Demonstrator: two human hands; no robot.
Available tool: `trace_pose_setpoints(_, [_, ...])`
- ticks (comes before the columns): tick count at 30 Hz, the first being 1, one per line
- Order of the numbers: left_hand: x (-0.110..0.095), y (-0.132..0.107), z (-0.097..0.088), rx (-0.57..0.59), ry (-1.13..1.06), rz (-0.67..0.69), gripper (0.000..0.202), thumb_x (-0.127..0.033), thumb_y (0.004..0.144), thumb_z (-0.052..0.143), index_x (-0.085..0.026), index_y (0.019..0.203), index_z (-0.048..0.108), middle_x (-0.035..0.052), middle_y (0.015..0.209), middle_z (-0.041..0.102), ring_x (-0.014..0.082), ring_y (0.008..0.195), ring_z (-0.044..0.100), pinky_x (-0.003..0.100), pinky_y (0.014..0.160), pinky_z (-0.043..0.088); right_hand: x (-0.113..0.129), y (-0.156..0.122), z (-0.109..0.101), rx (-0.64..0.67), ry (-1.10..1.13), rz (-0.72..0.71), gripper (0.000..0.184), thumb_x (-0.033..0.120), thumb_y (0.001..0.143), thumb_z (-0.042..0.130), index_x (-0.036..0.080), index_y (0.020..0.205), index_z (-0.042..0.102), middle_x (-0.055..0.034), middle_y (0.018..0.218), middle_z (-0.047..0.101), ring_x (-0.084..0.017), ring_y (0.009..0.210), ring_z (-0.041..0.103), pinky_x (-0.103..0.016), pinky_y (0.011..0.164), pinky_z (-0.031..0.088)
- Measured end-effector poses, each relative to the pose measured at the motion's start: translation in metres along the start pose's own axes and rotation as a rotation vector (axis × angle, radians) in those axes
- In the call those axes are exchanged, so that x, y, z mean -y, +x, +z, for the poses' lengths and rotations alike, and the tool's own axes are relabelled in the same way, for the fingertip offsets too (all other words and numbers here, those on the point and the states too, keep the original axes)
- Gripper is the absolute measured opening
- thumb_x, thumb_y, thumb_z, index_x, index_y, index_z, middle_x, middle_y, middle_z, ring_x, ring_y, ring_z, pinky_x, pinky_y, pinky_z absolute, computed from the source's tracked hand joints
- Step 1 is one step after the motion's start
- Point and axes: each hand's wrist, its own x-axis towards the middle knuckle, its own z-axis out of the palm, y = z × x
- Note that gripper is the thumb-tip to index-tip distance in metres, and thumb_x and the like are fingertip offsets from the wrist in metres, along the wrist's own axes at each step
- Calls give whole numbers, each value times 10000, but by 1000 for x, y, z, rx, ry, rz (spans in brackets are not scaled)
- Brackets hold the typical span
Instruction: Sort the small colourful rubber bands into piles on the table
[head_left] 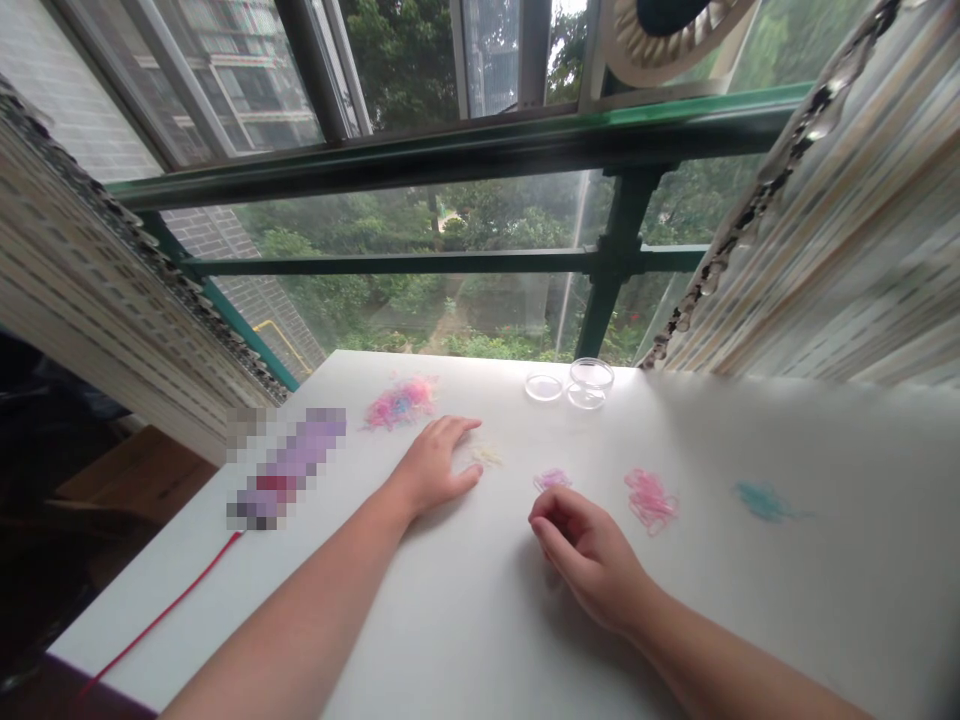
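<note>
On the white table, my left hand (pixel 437 464) rests with thumb and fingers apart beside a small pale yellow pile (pixel 486 455) of thin loops, holding nothing. Curled fingers and thumb meet on my right hand (pixel 589 550), just in front of a small lilac pile of rubber bands (pixel 553 480); whatever is pinched there is too small to make out. A pink pile of rubber bands (pixel 652 500) lies to its right, and a teal pile (pixel 765 501) farther right. Beyond my left hand is a mixed pile (pixel 403 402) of pink, blue and peach pieces.
Clear round dishes (pixel 591 380) and a clear lid (pixel 543 388) stand near the table's back edge. At the left lies a blurred purple object (pixel 304 455) with a red cord (pixel 169 608). Behind the table are a green railing (pixel 480 150) and curtains on both sides.
</note>
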Motion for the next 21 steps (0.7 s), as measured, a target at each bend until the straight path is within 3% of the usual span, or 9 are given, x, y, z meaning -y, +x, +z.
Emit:
trace_pose_setpoints(2, [-2, 0, 2, 19, 22, 1, 531, -275, 686, 647, -184, 1196, 531, 87, 1171, 562, 256, 1092, 495, 406, 977, 379, 0, 0, 0, 6, -7, -6, 141, 261, 866, 441, 188, 748, 466, 33, 578, 417, -99, 514, 398, -234, 490, 324])
trace_pose_setpoints(6, [-7, 0, 7, 45, -6, -17, 363, -203, 756, 565, -216, 1118, 580, 44, 1091, 612, 206, 1018, 542, 353, 931, 417, 2, 0, 0, 20, -23, -21, 127, 238, 861, 444, 183, 748, 462, 34, 588, 409, -94, 520, 381, -227, 489, 316])
trace_pose_setpoints(11, [-11, 0, 11, 51, -36, -29, 297, -156, 785, 509, -242, 1053, 604, 10, 1028, 632, 172, 969, 560, 311, 886, 439, 2, 0, 0, 22, -30, -15, 109, 213, 857, 439, 184, 754, 457, 37, 592, 407, -93, 524, 376, -224, 490, 309])
trace_pose_setpoints(21, [-15, -1, 7, 58, -46, 36, 405, -125, 713, 533, -213, 1106, 574, 43, 1050, 608, 200, 988, 535, 342, 911, 419, 3, 0, 0, 31, -42, -19, 112, 215, 858, 438, 186, 750, 453, 40, 586, 406, -95, 522, 372, -227, 492, 306])
